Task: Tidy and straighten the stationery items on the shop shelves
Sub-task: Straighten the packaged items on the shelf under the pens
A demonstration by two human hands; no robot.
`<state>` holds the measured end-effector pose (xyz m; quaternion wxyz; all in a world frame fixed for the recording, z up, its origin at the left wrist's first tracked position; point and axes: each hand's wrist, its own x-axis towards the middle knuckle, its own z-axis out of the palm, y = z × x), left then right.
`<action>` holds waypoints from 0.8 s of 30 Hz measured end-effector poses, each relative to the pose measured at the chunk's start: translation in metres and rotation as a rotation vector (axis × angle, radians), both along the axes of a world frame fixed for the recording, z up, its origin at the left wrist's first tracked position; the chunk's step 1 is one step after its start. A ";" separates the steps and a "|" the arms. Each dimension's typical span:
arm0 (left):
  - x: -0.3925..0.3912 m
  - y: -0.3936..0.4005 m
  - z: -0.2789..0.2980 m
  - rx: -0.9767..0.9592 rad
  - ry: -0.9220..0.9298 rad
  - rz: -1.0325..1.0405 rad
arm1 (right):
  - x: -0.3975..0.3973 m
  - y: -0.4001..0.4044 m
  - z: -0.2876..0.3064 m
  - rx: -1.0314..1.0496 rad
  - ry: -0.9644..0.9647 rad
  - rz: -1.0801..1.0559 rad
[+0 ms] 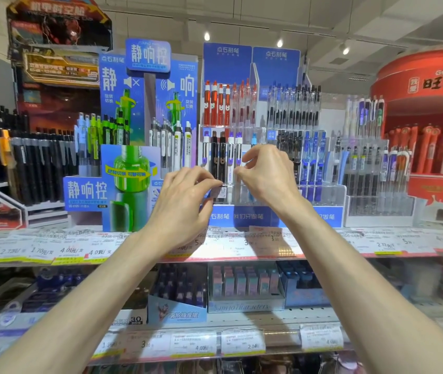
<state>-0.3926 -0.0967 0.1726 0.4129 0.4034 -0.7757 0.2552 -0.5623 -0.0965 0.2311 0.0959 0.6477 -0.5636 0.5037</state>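
Note:
Both hands are raised at a clear tiered pen rack (331,190) with a blue front strip (247,216) on the upper shelf. My left hand (185,195) has thumb and forefinger pinched on the lower end of a black pen (221,155) in the rack's middle tier. My right hand (269,176) is just to the right, fingers curled, thumb and forefinger pinching a white pen with a blue clip (231,157). Rows of red, black and blue pens stand upright in the tiers above and to the right. The hands hide the lowest tier's middle.
A blue and green cardboard pen stand (123,168) stands close on the left, with black pens (39,168) beyond it. A red round display (428,147) is at the right. Price tags (80,249) line the shelf edge. Eraser boxes (244,287) fill the lower shelf.

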 end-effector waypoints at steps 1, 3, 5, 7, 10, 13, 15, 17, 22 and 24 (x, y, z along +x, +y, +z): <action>0.000 0.000 0.000 0.001 -0.002 0.002 | 0.000 0.000 0.001 0.007 0.001 0.000; 0.000 0.000 0.001 0.009 -0.001 0.007 | -0.001 -0.002 0.001 0.021 0.002 0.002; 0.000 0.000 0.001 0.013 -0.002 0.006 | -0.001 -0.002 0.001 0.024 0.003 0.000; 0.000 0.000 0.000 0.012 0.000 0.005 | 0.000 -0.001 -0.001 0.015 0.008 -0.007; 0.000 0.001 0.001 0.014 0.005 0.007 | 0.000 0.000 -0.003 0.004 0.024 -0.008; -0.001 0.003 0.001 0.019 0.000 0.000 | -0.002 0.003 -0.006 -0.031 0.016 0.007; -0.001 0.005 0.002 0.023 0.007 -0.014 | -0.005 0.005 -0.010 -0.060 -0.002 0.035; 0.000 0.007 0.001 0.015 0.023 -0.029 | -0.007 0.009 -0.016 -0.125 -0.029 0.071; 0.002 0.018 -0.008 -0.009 0.065 -0.074 | -0.020 0.028 -0.040 -0.180 -0.028 0.163; 0.002 0.025 -0.014 -0.005 0.093 -0.100 | -0.027 0.040 -0.052 -0.183 -0.033 0.199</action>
